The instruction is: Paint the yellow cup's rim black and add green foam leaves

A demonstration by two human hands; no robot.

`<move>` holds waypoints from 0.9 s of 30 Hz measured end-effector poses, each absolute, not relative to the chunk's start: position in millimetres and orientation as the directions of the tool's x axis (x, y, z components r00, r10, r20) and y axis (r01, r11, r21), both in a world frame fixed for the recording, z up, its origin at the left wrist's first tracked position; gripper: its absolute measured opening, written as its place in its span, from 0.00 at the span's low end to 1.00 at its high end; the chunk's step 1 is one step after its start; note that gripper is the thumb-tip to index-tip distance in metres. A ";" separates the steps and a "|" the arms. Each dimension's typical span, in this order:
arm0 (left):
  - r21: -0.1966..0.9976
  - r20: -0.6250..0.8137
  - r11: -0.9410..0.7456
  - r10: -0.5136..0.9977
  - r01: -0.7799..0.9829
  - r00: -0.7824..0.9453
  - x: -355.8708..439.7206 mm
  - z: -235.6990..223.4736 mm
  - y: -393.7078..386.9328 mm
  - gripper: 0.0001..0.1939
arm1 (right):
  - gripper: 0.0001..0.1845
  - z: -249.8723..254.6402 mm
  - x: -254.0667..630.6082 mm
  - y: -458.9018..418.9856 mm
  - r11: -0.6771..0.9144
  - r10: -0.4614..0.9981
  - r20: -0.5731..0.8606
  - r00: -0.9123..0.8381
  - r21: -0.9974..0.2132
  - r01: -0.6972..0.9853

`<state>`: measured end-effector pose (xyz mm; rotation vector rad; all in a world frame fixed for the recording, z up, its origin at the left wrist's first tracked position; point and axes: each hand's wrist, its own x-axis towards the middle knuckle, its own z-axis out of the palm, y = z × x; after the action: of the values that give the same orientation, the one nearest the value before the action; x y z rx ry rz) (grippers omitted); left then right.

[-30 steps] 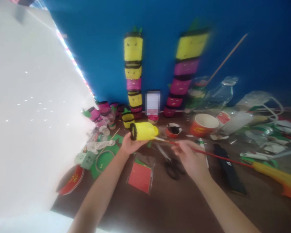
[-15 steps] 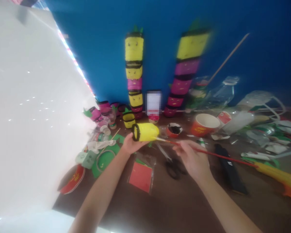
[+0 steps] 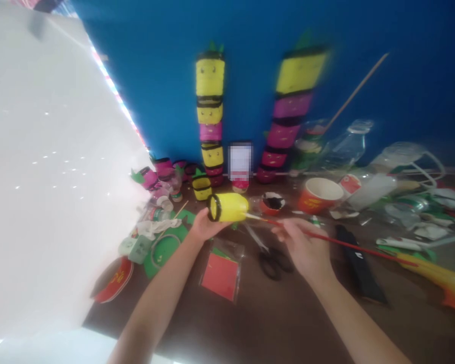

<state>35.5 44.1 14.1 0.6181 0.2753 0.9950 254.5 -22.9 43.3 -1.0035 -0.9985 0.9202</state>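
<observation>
My left hand [image 3: 208, 225] is closed around a yellow cup [image 3: 234, 207] with a black rim, lying on its side with the open mouth toward the left. In my right hand [image 3: 303, 245] is a long red paintbrush [image 3: 349, 244], pinched near its bristle end. The pale tip of the brush is at the cup's right end; I cannot tell if it touches. Just beyond stands a small red cup of black paint [image 3: 272, 203]. Below, between my hands, lie black-handled scissors [image 3: 271, 260] and a packet of red paper [image 3: 220, 275].
Painted cup stacks [image 3: 210, 111] stand against the blue wall. At right are a red and white paper cup [image 3: 320, 195], clear plastic bottles [image 3: 347, 144], a black case [image 3: 360, 268] and a yellow-orange object [image 3: 436, 280]. Green paper [image 3: 170, 247] and a tape ring lie left.
My right hand and the paintbrush have shifted slightly to the right. The yellow cup stays in my left hand, almost unmoved.
</observation>
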 end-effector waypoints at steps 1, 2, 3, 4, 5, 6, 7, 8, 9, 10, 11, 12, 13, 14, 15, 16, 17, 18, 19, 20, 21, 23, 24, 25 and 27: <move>0.598 0.060 0.392 0.848 -0.699 0.526 35.4 14.0 44.1 0.33 | 0.07 44.2 254.9 -22.5 0.270 0.932 0.210 0.297 -0.947 -0.176; 0.597 0.059 0.391 0.849 -0.700 0.525 35.2 13.9 44.2 0.33 | 0.07 45.8 255.0 -22.2 0.264 0.932 0.188 0.311 -0.939 -0.222; 0.598 0.056 0.393 0.849 -0.698 0.526 35.2 14.0 44.2 0.33 | 0.07 48.0 254.8 -22.0 0.257 0.934 0.166 0.316 -0.927 -0.272; 0.600 0.051 0.397 0.848 -0.695 0.528 35.2 14.1 44.2 0.34 | 0.08 50.3 254.3 -22.2 0.257 0.935 0.154 0.319 -0.916 -0.309; 0.604 0.045 0.402 0.845 -0.689 0.532 35.3 14.2 44.1 0.34 | 0.08 52.5 253.4 -22.5 0.253 0.939 0.146 0.312 -0.907 -0.336; 0.608 0.040 0.407 0.842 -0.682 0.538 35.5 14.3 44.1 0.34 | 0.09 54.1 252.4 -22.9 0.244 0.944 0.140 0.298 -0.905 -0.350; 0.613 0.036 0.410 0.839 -0.675 0.543 35.6 14.4 43.9 0.34 | 0.09 55.2 251.5 -23.4 0.231 0.950 0.134 0.281 -0.908 -0.350; 0.618 0.035 0.411 0.837 -0.670 0.546 35.7 14.4 43.8 0.34 | 0.09 55.6 250.8 -23.7 0.217 0.956 0.127 0.266 -0.914 -0.344; 0.622 0.036 0.410 0.836 -0.667 0.548 35.8 14.5 43.7 0.34 | 0.09 55.6 250.4 -23.9 0.208 0.958 0.123 0.257 -0.919 -0.334; 0.626 0.039 0.406 0.836 -0.666 0.547 35.7 14.4 43.7 0.34 | 0.08 55.4 250.4 -23.8 0.206 0.958 0.122 0.258 -0.922 -0.327; 0.628 0.040 0.404 0.837 -0.665 0.546 35.6 14.2 43.7 0.34 | 0.08 55.3 250.9 -23.6 0.208 0.956 0.122 0.266 -0.922 -0.326; 0.628 0.043 0.401 0.838 -0.667 0.544 35.4 13.8 43.7 0.34 | 0.08 55.5 251.5 -23.2 0.214 0.953 0.121 0.278 -0.918 -0.333; 0.626 0.045 0.401 0.838 -0.669 0.543 35.1 13.2 43.8 0.34 | 0.08 56.2 252.2 -22.9 0.220 0.949 0.119 0.291 -0.913 -0.344; 0.623 0.043 0.403 0.838 -0.670 0.544 34.8 12.4 44.0 0.34 | 0.08 57.4 252.7 -22.7 0.227 0.946 0.118 0.303 -0.907 -0.355; 0.620 0.037 0.408 0.838 -0.670 0.545 34.5 11.3 44.1 0.33 | 0.08 58.8 252.9 -22.7 0.231 0.944 0.117 0.308 -0.902 -0.364; 0.617 0.027 0.417 0.837 -0.668 0.547 34.2 10.1 44.3 0.33 | 0.08 60.3 252.7 -23.0 0.231 0.945 0.117 0.307 -0.901 -0.368; 0.614 0.014 0.426 0.836 -0.664 0.549 34.0 8.8 44.4 0.32 | 0.08 61.6 252.3 -23.4 0.228 0.947 0.118 0.300 -0.903 -0.364; 0.613 0.000 0.437 0.833 -0.658 0.553 33.8 7.6 44.5 0.32 | 0.08 62.6 251.8 -23.8 0.224 0.949 0.121 0.290 -0.908 -0.354; 0.612 -0.010 0.446 0.830 -0.653 0.558 33.8 6.6 44.5 0.31 | 0.09 63.0 251.2 -24.2 0.218 0.952 0.123 0.280 -0.914 -0.341; 0.612 -0.014 0.450 0.828 -0.651 0.560 33.8 6.0 44.4 0.31 | 0.09 62.9 250.9 -24.5 0.213 0.954 0.124 0.273 -0.920 -0.329; 0.611 -0.012 0.449 0.828 -0.651 0.560 33.9 5.8 44.3 0.30 | 0.09 62.4 250.9 -24.4 0.210 0.954 0.123 0.272 -0.924 -0.319; 0.613 -0.004 0.441 0.832 -0.656 0.555 34.3 6.6 43.9 0.29 | 0.08 61.0 251.8 -23.7 0.212 0.950 0.119 0.289 -0.924 -0.317; 0.614 -0.003 0.436 0.834 -0.658 0.551 34.4 7.3 43.8 0.29 | 0.08 60.4 252.5 -23.1 0.214 0.947 0.113 0.302 -0.921 -0.327; 0.614 -0.002 0.435 0.836 -0.659 0.549 34.5 8.1 43.7 0.29 | 0.08 60.0 253.1 -22.7 0.215 0.944 0.106 0.313 -0.916 -0.339; 0.615 -0.005 0.439 0.833 -0.655 0.554 34.5 8.8 43.9 0.30 | 0.08 59.9 253.7 -22.1 0.218 0.943 0.099 0.317 -0.905 -0.365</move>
<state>34.5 43.9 8.8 0.6047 0.3300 0.9451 253.7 -22.1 59.9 -0.9234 -0.7785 1.0442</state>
